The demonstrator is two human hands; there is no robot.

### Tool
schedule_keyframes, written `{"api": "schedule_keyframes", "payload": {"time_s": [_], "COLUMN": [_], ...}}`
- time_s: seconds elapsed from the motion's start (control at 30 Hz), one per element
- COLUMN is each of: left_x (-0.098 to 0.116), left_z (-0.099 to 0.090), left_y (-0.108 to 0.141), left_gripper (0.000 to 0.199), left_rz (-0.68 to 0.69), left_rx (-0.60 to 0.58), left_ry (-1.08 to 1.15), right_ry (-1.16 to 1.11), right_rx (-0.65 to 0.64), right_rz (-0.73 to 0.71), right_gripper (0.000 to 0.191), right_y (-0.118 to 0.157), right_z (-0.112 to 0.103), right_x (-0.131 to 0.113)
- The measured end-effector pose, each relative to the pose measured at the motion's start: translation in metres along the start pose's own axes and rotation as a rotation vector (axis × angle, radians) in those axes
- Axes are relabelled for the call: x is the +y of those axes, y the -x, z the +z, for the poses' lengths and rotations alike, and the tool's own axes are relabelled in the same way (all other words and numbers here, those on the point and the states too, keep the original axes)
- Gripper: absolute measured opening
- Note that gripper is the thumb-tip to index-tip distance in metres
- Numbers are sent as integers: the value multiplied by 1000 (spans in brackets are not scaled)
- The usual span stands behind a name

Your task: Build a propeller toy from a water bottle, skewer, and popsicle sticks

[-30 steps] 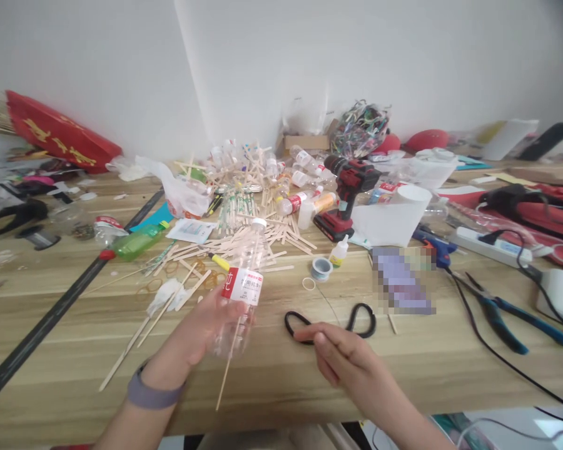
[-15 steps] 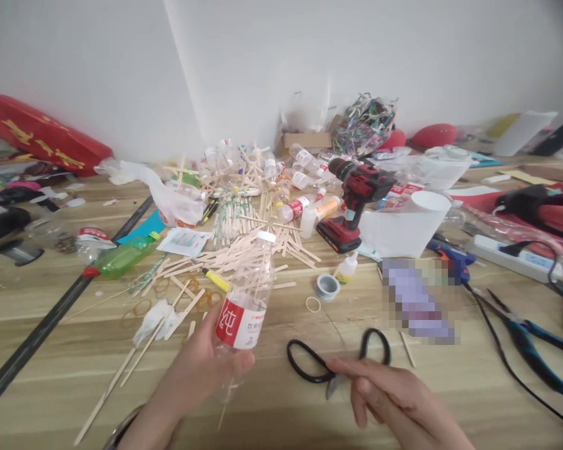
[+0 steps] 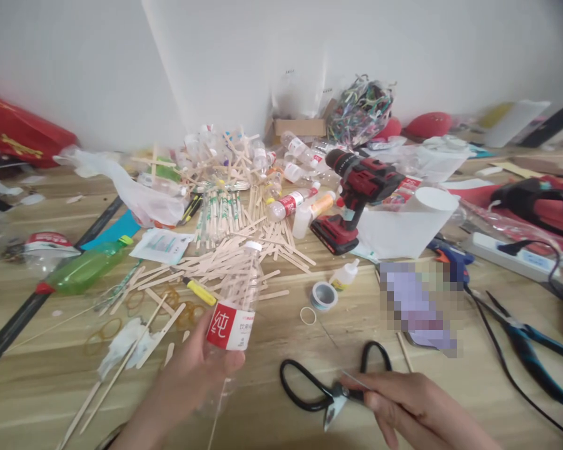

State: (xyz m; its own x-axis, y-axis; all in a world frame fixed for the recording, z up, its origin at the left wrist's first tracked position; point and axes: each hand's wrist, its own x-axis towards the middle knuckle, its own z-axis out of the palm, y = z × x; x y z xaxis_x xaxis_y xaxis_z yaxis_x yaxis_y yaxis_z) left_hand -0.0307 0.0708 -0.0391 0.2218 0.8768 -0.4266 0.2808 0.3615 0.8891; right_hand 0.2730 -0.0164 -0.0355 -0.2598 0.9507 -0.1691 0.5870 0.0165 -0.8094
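My left hand (image 3: 199, 359) is wrapped round the lower half of a clear plastic water bottle (image 3: 229, 322). The bottle leans slightly, its white cap on top and a red and white label round its middle. A thin, pale stick-like line shows below it. My right hand (image 3: 406, 400) is closed, thumb against fingers, on a thin grey metallic piece (image 3: 354, 380) whose tip sticks out to the left; its kind I cannot make out. Just beyond those fingers lie black-handled scissors (image 3: 304, 406), handles spread, on the wooden table (image 3: 263, 425).
A red cordless drill (image 3: 356, 194) stands behind, among plastic bottles and wooden craft sticks (image 3: 216, 269). A tape roll (image 3: 323, 296) and a small glue bottle (image 3: 344, 275) sit mid-table. To the right are a blurred-out object (image 3: 417, 306), pliers (image 3: 525, 350) and a power strip (image 3: 516, 256).
The view has turned slightly right. My right hand has shifted right from the scissors, and the thin metallic piece in its fingers now shows clearly. My left hand still holds the bottle.
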Motion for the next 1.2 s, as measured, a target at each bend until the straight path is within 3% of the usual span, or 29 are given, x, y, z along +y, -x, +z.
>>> {"api": "schedule_keyframes", "payload": {"time_s": [0.1,0.17,0.27,0.43,0.53,0.8,1.2], "left_x": [4,5,6,5,3,0,-6], "left_z": [4,6,11,18,20,19,18], "left_y": [-6,-11,-17,-23,-26,-33,-32], "left_gripper": [85,82,80,81,78,91,84], "left_rz": [-65,-49,-18,11,51,45,99], "left_rx": [17,-5,-18,99,136,85,71], "left_ry": [-44,-92,-141,-253,-305,-352,-267], "right_ry": [52,104,227,481,575,686,708], "right_rx": [-53,-22,145,462,573,536,480], "right_rz": [10,-19,-71,-173,-199,-154,-187], "right_gripper": [34,29,26,25,27,31,31], "right_y": [0,-3,-12,-32,-41,-49,-54], "right_z": [-1,0,1,-1,-1,9,24], "right_x": [-1,-2,0,3,3,5,7]}}
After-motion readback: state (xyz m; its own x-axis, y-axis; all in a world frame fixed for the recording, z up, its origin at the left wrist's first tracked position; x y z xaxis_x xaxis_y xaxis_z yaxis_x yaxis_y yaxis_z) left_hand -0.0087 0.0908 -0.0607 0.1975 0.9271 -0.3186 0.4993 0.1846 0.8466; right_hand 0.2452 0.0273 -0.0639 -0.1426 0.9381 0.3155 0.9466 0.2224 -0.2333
